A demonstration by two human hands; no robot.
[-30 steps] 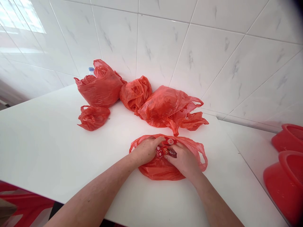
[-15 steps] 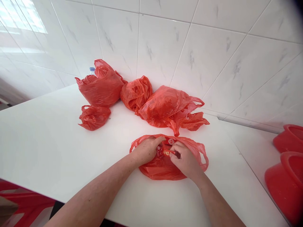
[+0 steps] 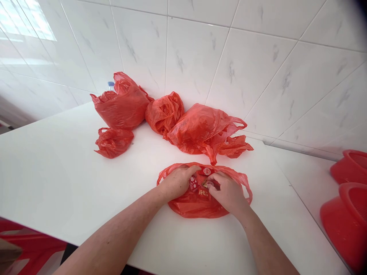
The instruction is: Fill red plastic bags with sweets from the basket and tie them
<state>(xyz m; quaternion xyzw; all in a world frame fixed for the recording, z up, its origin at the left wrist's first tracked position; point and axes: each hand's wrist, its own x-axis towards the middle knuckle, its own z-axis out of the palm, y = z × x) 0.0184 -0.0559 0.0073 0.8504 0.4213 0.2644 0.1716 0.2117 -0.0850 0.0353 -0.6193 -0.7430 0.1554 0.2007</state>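
Note:
A red plastic bag (image 3: 197,206) lies flat on the white table (image 3: 57,179) in front of me, its mouth facing away. My left hand (image 3: 176,181) grips the bag's upper edge with curled fingers. My right hand (image 3: 226,191) is curled over the bag's opening, fingertips pinched on small red packets (image 3: 200,183) with white and gold print that lie in the mouth of the bag.
Several more red plastic bags (image 3: 200,130) sit bunched against the tiled wall, one (image 3: 122,103) with a bottle cap (image 3: 110,83) showing. A small crumpled red bag (image 3: 113,142) lies apart at the left. Two red basins (image 3: 348,214) stand at the right edge.
My right hand's fingers have shifted among the small packets, sliding slightly right and down; a packet with gold print now lies exposed on the bag. My left hand has stayed put.

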